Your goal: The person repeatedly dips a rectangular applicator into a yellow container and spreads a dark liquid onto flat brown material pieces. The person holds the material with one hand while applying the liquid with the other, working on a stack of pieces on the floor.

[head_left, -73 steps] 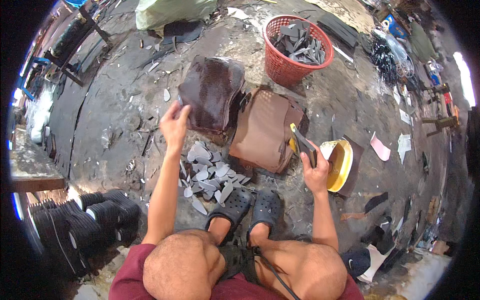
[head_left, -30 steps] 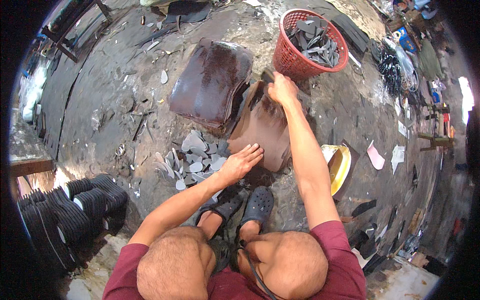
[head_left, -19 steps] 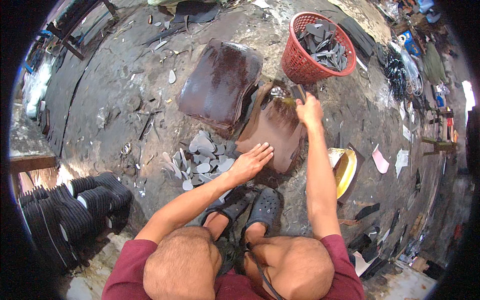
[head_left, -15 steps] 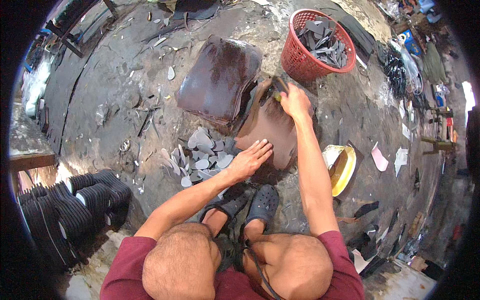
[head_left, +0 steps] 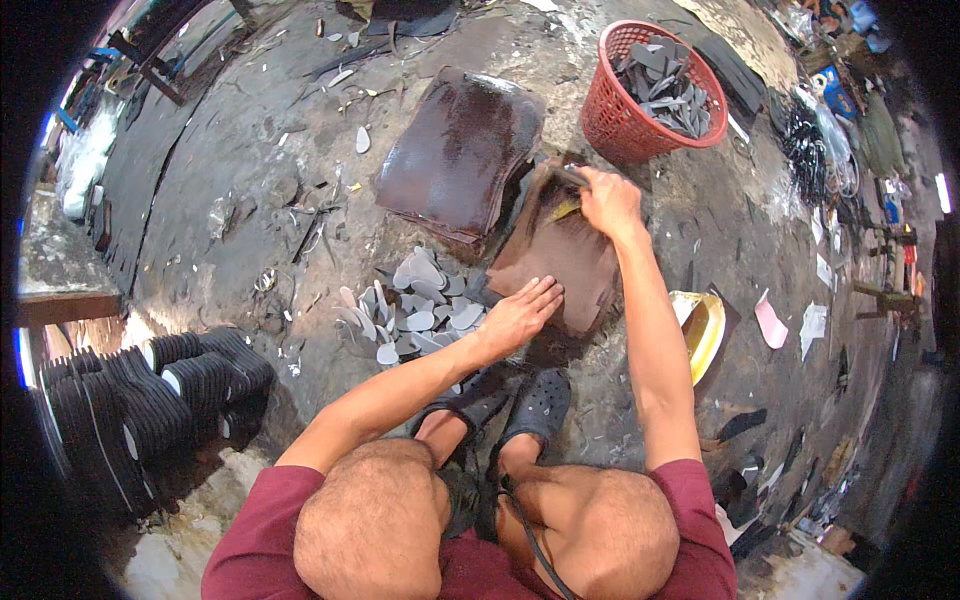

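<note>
My left hand [head_left: 523,313] lies flat with its fingers stretched out on the near left part of a brown sheet [head_left: 575,268]. At the sheet's far edge, my right hand [head_left: 611,203] is closed round the dark handle of what looks like a glue brush [head_left: 571,178]. A yellowish patch [head_left: 565,210] shows on the sheet just below the handle; the tool's working end is hard to make out. Left of the brown sheet lies a stack of dark, glossy sheets [head_left: 455,150]. A loose pile of grey rounded cut pieces [head_left: 420,310] sits left of my left hand.
A red plastic basket [head_left: 618,125] full of grey cut pieces stands at the far right. A yellow-lined dish [head_left: 705,335] rests beside my right forearm. Rows of black soles [head_left: 190,390] stand at the left, near a low table [head_left: 70,303]. Scraps litter the floor.
My right hand has shifted slightly with the tool, whose handle now points left across the sheet's far edge. My left hand stays on the sheet. The whole view has moved a little.
</note>
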Motion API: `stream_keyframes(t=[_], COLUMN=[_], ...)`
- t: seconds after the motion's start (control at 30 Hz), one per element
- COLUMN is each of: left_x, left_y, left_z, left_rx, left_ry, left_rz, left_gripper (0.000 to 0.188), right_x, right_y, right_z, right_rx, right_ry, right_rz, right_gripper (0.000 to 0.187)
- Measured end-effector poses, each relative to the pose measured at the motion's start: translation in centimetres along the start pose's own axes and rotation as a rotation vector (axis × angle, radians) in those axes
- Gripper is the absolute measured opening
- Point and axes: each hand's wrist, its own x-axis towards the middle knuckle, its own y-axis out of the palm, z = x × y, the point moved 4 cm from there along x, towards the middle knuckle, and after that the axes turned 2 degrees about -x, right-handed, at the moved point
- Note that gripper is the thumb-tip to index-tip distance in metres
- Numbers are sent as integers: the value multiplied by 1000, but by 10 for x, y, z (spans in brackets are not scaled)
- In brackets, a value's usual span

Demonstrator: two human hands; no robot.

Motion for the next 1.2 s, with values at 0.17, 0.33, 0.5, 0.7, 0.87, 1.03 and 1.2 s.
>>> stream_keyframes(t=[0.17, 0.33, 0.5, 0.7, 0.87, 1.03, 1.2], left_x=[-8, -8, -6, -16, -32, -38, -17], left_y=[10, 25, 13, 32, 57, 51, 30], left_z=[-5, -5, -6, -31, -61, -69, -52], left_rx=[144, -145, 181, -57, -160, -645, -3], left_ry=[-13, -261, -20, 100, 145, -193, 166], left_rz=[6, 306, -53, 30, 308, 183, -29], left_gripper=[66, 65, 62, 49, 43, 30, 52], right_x=[-22, -73, -59, -108, -141, -175, -164], right_y=[16, 41, 9, 44, 49, 49, -44], right_z=[27, 101, 66, 89, 114, 113, 39], right_rx=[-25, 8, 102, -39, 6, 218, 1050], right_ry=[-155, -488, 4, -237, -364, -346, 21], right_rz=[182, 299, 51, 9, -48, 16, -274], right_gripper=[31, 38, 33, 24, 19, 23, 28])
